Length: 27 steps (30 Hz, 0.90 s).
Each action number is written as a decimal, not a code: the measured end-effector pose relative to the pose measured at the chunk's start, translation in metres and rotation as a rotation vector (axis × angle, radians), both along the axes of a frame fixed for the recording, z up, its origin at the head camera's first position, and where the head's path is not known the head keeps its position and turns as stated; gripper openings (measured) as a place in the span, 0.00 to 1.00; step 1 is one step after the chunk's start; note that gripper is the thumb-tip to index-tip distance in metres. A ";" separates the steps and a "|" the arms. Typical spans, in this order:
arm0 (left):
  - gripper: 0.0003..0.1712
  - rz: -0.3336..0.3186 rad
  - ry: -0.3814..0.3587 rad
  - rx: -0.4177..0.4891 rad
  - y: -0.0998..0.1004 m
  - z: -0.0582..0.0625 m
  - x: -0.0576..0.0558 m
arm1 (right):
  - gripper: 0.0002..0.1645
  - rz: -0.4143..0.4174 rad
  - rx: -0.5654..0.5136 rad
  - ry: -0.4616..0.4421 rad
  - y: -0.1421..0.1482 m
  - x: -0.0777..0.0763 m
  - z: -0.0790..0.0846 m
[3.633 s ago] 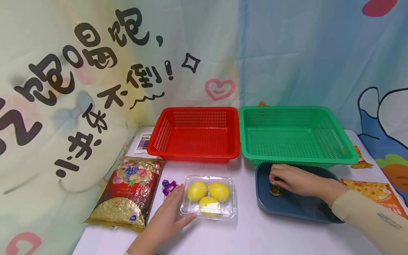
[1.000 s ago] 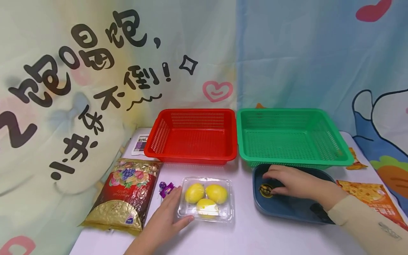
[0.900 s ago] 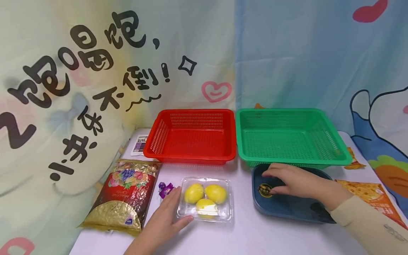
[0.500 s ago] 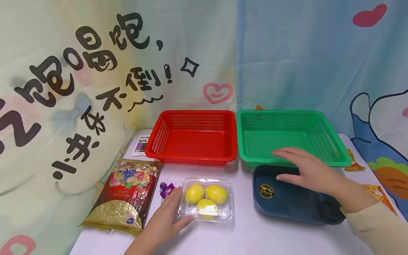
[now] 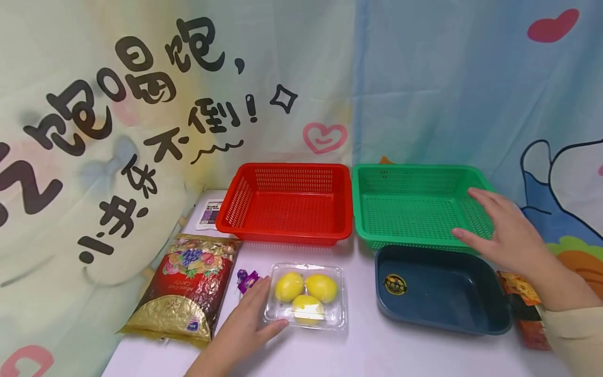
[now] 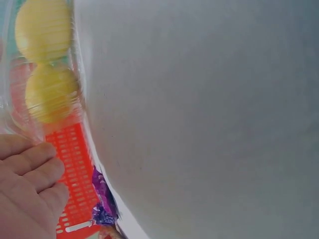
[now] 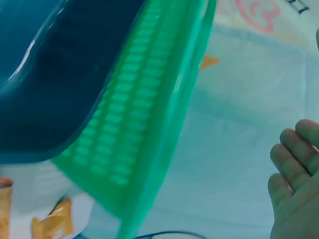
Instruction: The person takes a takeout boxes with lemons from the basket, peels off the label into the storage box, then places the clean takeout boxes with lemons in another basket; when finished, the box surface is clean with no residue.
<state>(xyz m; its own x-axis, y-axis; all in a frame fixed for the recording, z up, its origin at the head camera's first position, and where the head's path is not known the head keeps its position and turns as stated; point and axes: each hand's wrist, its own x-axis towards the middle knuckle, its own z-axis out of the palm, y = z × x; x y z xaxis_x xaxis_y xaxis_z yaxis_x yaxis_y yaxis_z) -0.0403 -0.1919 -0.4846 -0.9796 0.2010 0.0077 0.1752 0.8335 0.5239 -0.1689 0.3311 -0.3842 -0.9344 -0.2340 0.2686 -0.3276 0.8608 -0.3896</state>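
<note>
My left hand [image 5: 245, 319] lies with straight fingers along the left side of a clear plastic box [image 5: 340, 309] of yellow lemons [image 5: 322, 287]; its thumb is at the box's near left corner. Whether it touches the box I cannot tell. In the left wrist view, that hand [image 6: 30, 179] is next to the same lemons [image 6: 47, 30]. My right hand [image 5: 513, 235] is raised, fingers spread and holding nothing, over the right end of the green basket [image 5: 405, 243]. A dark blue tray [image 5: 443, 298] with a round gold label stands in front of that basket.
A red basket [image 5: 282, 230] adjoins the green one. At left lie a mixed fruit candy bag [image 5: 188, 288], a purple-wrapped candy [image 5: 247, 280] and a white-purple packet [image 5: 209, 213]. Orange snack packets [image 5: 520, 288] lie right of the tray, partly hidden by my right arm.
My right hand has come up out of the dark blue tray, where it was near the gold label, and moved right and away over the green basket. The left hand stays beside the lemon box.
</note>
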 end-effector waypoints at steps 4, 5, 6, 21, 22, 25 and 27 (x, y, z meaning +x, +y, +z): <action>0.60 0.004 -0.004 0.002 0.001 0.001 0.000 | 0.62 -0.090 0.012 -0.009 0.014 -0.004 -0.011; 0.60 0.006 -0.004 0.002 0.001 0.001 0.000 | 0.62 -0.109 0.015 -0.013 0.017 -0.005 -0.014; 0.60 0.007 -0.007 0.001 0.001 0.001 0.000 | 0.63 -0.130 0.018 -0.018 0.020 -0.005 -0.016; 0.59 0.024 -0.040 0.007 0.002 0.005 0.001 | 0.65 -0.273 0.091 -0.117 0.052 -0.010 -0.046; 0.59 0.025 -0.042 0.007 0.002 0.005 0.001 | 0.65 -0.280 0.097 -0.123 0.053 -0.011 -0.049; 0.59 0.025 -0.041 0.002 0.002 0.005 0.001 | 0.66 -0.298 0.110 -0.136 0.058 -0.012 -0.055; 0.59 0.025 -0.041 0.001 0.002 0.005 0.001 | 0.66 -0.309 0.111 -0.138 0.059 -0.012 -0.059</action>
<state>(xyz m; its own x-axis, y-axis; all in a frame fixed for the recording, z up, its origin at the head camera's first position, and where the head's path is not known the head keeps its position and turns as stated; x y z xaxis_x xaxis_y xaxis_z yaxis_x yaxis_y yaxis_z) -0.0394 -0.1903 -0.4797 -0.9838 0.1765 -0.0324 0.1327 0.8371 0.5308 -0.1814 0.3903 -0.4427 -0.9913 0.0447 0.1242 0.0041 0.9507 -0.3100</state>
